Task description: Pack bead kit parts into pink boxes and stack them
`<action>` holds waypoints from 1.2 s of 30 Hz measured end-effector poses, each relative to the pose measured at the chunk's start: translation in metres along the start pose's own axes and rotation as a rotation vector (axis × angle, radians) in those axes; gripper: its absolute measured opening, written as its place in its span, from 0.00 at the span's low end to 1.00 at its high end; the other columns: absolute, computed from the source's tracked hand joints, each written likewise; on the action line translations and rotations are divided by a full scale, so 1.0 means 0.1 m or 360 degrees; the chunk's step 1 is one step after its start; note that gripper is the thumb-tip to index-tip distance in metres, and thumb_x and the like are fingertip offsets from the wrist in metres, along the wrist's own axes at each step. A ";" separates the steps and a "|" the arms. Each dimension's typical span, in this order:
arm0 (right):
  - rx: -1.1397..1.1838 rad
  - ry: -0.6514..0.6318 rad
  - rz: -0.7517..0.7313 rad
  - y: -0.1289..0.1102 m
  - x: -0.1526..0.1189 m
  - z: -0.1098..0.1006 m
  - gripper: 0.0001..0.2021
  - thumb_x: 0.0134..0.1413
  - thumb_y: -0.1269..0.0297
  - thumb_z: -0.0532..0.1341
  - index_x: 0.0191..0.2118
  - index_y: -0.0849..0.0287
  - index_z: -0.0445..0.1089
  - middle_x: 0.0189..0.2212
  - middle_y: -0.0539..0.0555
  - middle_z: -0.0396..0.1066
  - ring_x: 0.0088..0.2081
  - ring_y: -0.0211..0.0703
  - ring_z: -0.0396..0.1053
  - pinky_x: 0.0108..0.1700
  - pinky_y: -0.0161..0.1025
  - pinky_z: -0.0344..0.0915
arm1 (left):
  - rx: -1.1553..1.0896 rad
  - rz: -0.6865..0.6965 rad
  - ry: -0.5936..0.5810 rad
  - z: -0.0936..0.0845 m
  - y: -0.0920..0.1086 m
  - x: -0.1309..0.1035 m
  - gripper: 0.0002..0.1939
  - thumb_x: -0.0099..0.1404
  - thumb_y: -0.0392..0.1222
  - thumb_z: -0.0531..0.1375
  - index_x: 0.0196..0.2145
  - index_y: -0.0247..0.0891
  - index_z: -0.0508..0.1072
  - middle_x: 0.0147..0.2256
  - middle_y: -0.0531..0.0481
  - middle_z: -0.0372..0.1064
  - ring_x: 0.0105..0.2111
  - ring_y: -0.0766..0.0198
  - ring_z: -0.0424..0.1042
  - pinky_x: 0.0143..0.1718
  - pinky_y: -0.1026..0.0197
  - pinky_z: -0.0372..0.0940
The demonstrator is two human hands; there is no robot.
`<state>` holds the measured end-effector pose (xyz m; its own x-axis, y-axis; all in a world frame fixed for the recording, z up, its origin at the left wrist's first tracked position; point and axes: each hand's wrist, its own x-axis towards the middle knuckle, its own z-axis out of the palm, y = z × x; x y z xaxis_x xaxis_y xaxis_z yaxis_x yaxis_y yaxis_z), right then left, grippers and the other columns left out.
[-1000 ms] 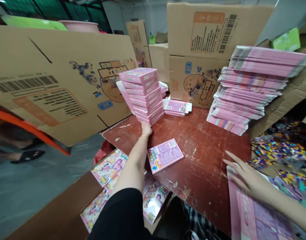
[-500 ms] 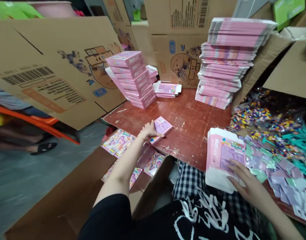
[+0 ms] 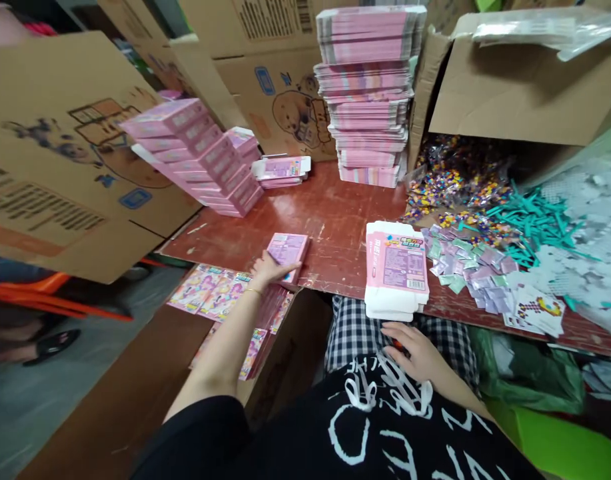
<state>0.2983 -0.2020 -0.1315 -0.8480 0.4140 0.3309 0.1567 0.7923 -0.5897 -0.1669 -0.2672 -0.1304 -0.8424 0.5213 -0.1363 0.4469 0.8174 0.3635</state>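
My left hand (image 3: pixel 269 270) is at the table's front edge, its fingers and thumb closed on the near end of a small pink-and-purple box (image 3: pixel 291 250) that lies on the table. Just below that hand, pink boxes with cartoon fronts (image 3: pixel 220 297) are packed in a large open carton (image 3: pixel 150 347). A stack of flattened pink box blanks (image 3: pixel 398 267) overhangs the table edge. Close in front of my body, my right hand (image 3: pixel 412 350) is apart from the blanks, fingers stretched out; a small orange-red spot shows under them.
Finished pink boxes (image 3: pixel 200 157) are piled at the back left of the red table (image 3: pixel 330 213). A tall stack of blanks (image 3: pixel 368 100) stands behind. To the right lie purple and green sachets (image 3: pixel 478 267), teal plastic pieces (image 3: pixel 540 223), bagged colourful bits (image 3: pixel 455 187) and cards (image 3: pixel 540 310).
The view has swung right. My right hand has come off the flattened blanks and drawn back towards my body. My left hand remains on the small box at the table edge.
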 end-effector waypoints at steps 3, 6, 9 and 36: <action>0.0039 -0.0061 -0.0036 0.00 -0.06 0.06 0.14 0.66 0.63 0.56 0.55 0.53 0.70 0.50 0.59 0.75 0.51 0.51 0.75 0.48 0.49 0.76 | 0.0114 -0.0070 -0.0070 0.12 0.14 -0.14 0.76 0.34 0.75 0.68 0.68 0.25 0.47 0.62 0.15 0.53 0.64 0.25 0.55 0.62 0.34 0.53; 0.0074 -0.0071 -0.0063 -0.04 -0.02 0.01 0.15 0.66 0.63 0.57 0.55 0.55 0.70 0.50 0.59 0.75 0.51 0.51 0.74 0.51 0.50 0.74 | 0.0191 -0.0126 -0.0146 0.18 0.22 -0.21 0.78 0.34 0.76 0.67 0.69 0.21 0.43 0.63 0.13 0.48 0.64 0.22 0.52 0.62 0.32 0.52; 0.0187 -0.0061 -0.0025 0.09 0.20 -0.14 0.13 0.64 0.62 0.60 0.52 0.55 0.73 0.49 0.57 0.77 0.50 0.48 0.75 0.54 0.47 0.72 | 0.0259 -0.0103 -0.0184 0.25 0.24 -0.32 0.76 0.37 0.75 0.66 0.68 0.18 0.42 0.63 0.13 0.47 0.64 0.21 0.51 0.61 0.32 0.52; 0.0349 -0.0116 0.0674 0.92 1.81 -1.63 0.32 0.36 0.32 0.68 0.31 0.62 0.73 0.24 0.57 0.76 0.22 0.39 0.68 0.22 0.34 0.62 | -0.0452 0.1014 0.0453 0.23 1.21 -1.87 0.43 0.67 0.54 0.56 0.70 0.33 0.43 0.72 0.29 0.27 0.72 0.41 0.29 0.69 0.36 0.41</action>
<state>0.2416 0.0192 -0.0053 -0.7670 0.6413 -0.0197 0.3922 0.4443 -0.8055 0.0513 -0.2600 -0.0819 -0.5091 0.7572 0.4092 0.8116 0.2640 0.5212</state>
